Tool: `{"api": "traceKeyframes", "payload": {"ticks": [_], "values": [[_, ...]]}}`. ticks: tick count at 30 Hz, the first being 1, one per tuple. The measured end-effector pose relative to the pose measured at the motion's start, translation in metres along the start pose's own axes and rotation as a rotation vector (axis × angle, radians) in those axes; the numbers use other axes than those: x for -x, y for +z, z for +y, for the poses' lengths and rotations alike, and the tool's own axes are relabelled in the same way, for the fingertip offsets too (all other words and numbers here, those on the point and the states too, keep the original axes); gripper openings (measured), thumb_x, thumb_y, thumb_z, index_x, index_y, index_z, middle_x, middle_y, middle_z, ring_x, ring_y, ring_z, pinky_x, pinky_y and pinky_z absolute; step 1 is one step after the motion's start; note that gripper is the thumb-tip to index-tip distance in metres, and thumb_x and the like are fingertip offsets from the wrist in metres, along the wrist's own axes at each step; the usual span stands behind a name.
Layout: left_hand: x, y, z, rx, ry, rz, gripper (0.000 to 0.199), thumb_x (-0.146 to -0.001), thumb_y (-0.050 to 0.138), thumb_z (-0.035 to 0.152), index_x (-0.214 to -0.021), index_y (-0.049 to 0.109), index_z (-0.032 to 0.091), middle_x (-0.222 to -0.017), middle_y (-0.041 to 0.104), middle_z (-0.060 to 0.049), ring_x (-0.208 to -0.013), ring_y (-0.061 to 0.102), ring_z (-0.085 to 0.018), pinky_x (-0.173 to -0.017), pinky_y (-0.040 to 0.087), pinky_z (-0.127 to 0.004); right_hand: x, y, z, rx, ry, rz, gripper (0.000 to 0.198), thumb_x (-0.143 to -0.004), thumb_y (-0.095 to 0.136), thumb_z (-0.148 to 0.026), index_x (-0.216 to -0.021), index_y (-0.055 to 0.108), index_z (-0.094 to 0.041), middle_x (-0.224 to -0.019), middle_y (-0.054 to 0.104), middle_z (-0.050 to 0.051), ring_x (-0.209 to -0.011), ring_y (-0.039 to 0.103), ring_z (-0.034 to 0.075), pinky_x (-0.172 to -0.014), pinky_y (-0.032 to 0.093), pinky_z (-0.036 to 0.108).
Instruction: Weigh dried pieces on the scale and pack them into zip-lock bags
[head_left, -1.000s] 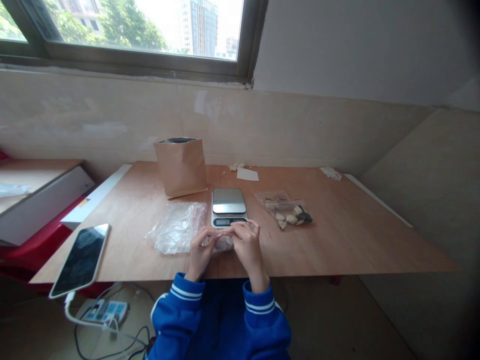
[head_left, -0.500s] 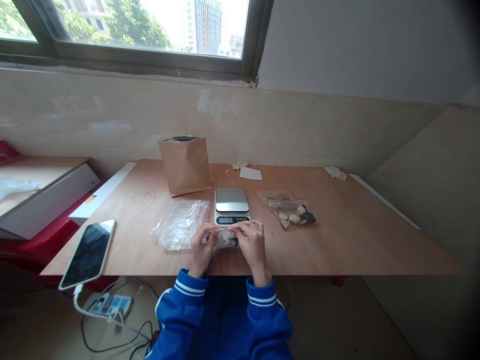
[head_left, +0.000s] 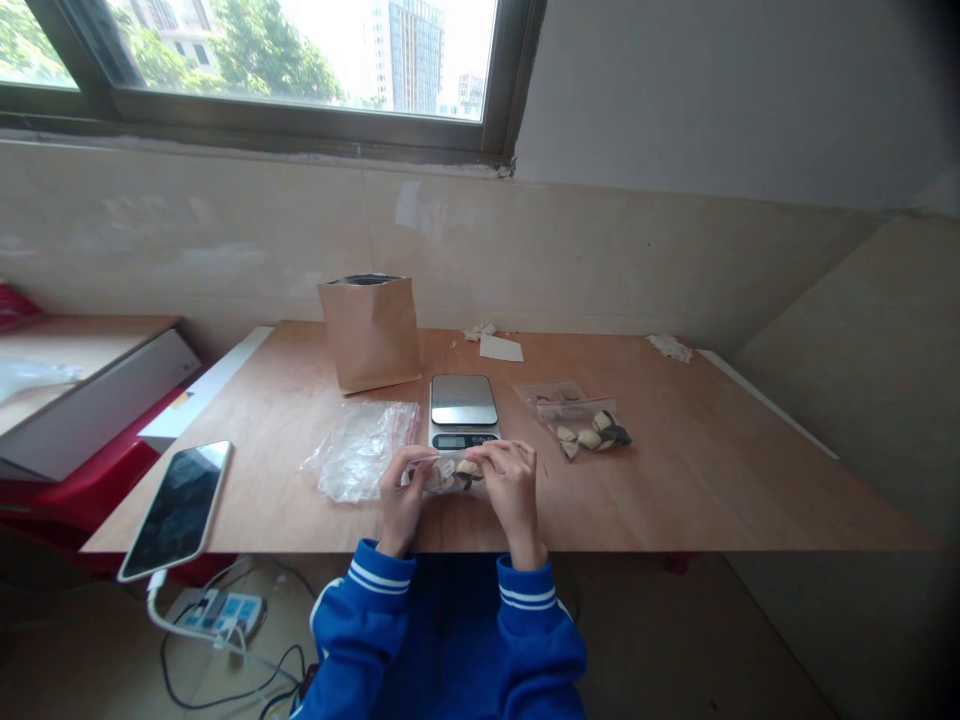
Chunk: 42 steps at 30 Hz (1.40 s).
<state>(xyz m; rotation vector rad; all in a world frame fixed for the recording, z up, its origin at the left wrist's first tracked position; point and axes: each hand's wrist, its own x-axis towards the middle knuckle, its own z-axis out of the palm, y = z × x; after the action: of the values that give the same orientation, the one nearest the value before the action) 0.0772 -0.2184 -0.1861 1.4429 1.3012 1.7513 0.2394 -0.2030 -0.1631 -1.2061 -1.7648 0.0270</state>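
Between my two hands is a small clear zip bag with pale and dark chunky pieces inside. My left hand pinches the left end of its top edge. The right end of that edge is pinched by my right hand, fingers closed. Just beyond the bag stands a digital kitchen scale with a bare steel plate; its front is partly hidden by the bag and fingers. Left of my left hand lies a stack of clear plastic bags. To the right, filled zip bags with similar pieces overlap on the table.
A brown paper pouch stands upright with its top open behind the plastic bags. A phone on a white cable sticks out over the table's left front edge. White card and crumpled paper lie at the back.
My right hand has slid slightly right along the bag's top edge, drawing away from my left. More of the pieces inside show now.
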Motion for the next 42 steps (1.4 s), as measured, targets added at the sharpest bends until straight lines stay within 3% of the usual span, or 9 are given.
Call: {"api": "traceKeyframes", "payload": {"ticks": [10,16,23,29,32,34,37,40,42], "values": [[0.0,-0.003,-0.003,0.047,-0.128,0.102,0.02,-0.085,0.061,0.04,-0.086,0.069,0.021,-0.084,0.068,-0.002,-0.078,0.061,-0.016,-0.07,0.047,-0.027,0.002,-0.002,0.008,-0.031,0.016,-0.007,0.017,-0.092,0.059,-0.028,-0.08,0.072,-0.027,-0.08,0.074,0.0,-0.086,0.065,0.02,-0.089,0.036,0.037],[-0.001,-0.001,0.003,0.148,-0.232,0.129,0.035,-0.084,0.059,0.051,-0.078,0.068,0.018,-0.073,0.065,-0.002,-0.069,0.058,-0.015,-0.064,0.047,-0.025,0.003,-0.006,0.012,-0.075,0.083,0.029,0.023,-0.093,0.056,-0.026,-0.075,0.07,-0.023,-0.078,0.074,0.001,-0.074,0.066,0.017,-0.086,0.037,0.035],[-0.005,0.002,-0.008,0.509,-0.34,0.288,0.038,-0.073,0.071,0.05,-0.061,0.06,0.016,-0.057,0.054,0.005,-0.055,0.048,-0.008,-0.054,0.041,-0.018,0.004,-0.007,0.014,-0.399,0.391,-0.031,0.021,-0.085,0.063,-0.038,-0.075,0.073,-0.022,-0.079,0.074,0.003,-0.08,0.066,0.02,-0.077,0.046,0.032],[-0.004,0.01,-0.004,0.607,-0.455,0.118,0.033,-0.072,0.072,0.049,-0.071,0.069,0.016,-0.068,0.068,0.0,-0.066,0.062,-0.013,-0.068,0.05,-0.024,0.002,-0.015,0.019,-0.688,0.642,0.081,0.034,-0.083,0.063,-0.049,-0.076,0.072,-0.017,-0.078,0.075,0.008,-0.077,0.07,0.022,-0.075,0.052,0.032],[-0.012,0.011,0.013,0.363,-0.364,-0.192,0.034,-0.086,0.058,0.045,-0.09,0.074,0.016,-0.092,0.074,-0.007,-0.089,0.066,-0.019,-0.084,0.049,-0.029,0.0,-0.026,0.038,-0.648,0.706,0.181,0.044,-0.08,0.062,-0.057,-0.078,0.071,-0.014,-0.077,0.075,0.01,-0.075,0.07,0.023,-0.074,0.053,0.033],[-0.026,0.01,0.027,0.171,-0.25,-0.309,0.036,-0.092,0.049,0.042,-0.105,0.072,0.018,-0.106,0.072,-0.008,-0.1,0.064,-0.021,-0.09,0.047,-0.032,-0.003,-0.042,0.063,-0.554,0.748,0.281,0.051,-0.077,0.06,-0.064,-0.079,0.07,-0.013,-0.075,0.074,0.011,-0.073,0.069,0.024,-0.071,0.052,0.033],[-0.063,0.005,0.049,-0.056,-0.008,-0.181,0.035,-0.094,0.044,0.037,-0.117,0.066,0.022,-0.118,0.067,-0.007,-0.109,0.06,-0.021,-0.095,0.046,-0.036,-0.013,-0.075,0.114,-0.309,0.767,0.4,0.061,-0.074,0.055,-0.072,-0.077,0.069,-0.013,-0.067,0.071,0.01,-0.066,0.065,0.024,-0.064,0.049,0.032],[-0.113,-0.002,0.07,-0.284,0.245,0.028,0.037,-0.094,0.044,0.029,-0.128,0.057,0.023,-0.133,0.056,-0.009,-0.121,0.052,-0.022,-0.102,0.042,-0.04,-0.027,-0.106,0.165,-0.094,0.715,0.351,0.066,-0.074,0.05,-0.075,-0.078,0.069,-0.011,-0.066,0.069,0.011,-0.064,0.063,0.025,-0.061,0.046,0.033],[-0.147,-0.008,0.081,-0.465,0.315,0.144,0.042,-0.092,0.046,0.024,-0.133,0.052,0.023,-0.141,0.048,-0.01,-0.132,0.042,-0.025,-0.11,0.033,-0.044,-0.036,-0.116,0.186,0.059,0.721,0.309,0.069,-0.079,0.043,-0.073,-0.08,0.07,-0.01,-0.069,0.069,0.015,-0.068,0.063,0.028,-0.064,0.046,0.036]]}}
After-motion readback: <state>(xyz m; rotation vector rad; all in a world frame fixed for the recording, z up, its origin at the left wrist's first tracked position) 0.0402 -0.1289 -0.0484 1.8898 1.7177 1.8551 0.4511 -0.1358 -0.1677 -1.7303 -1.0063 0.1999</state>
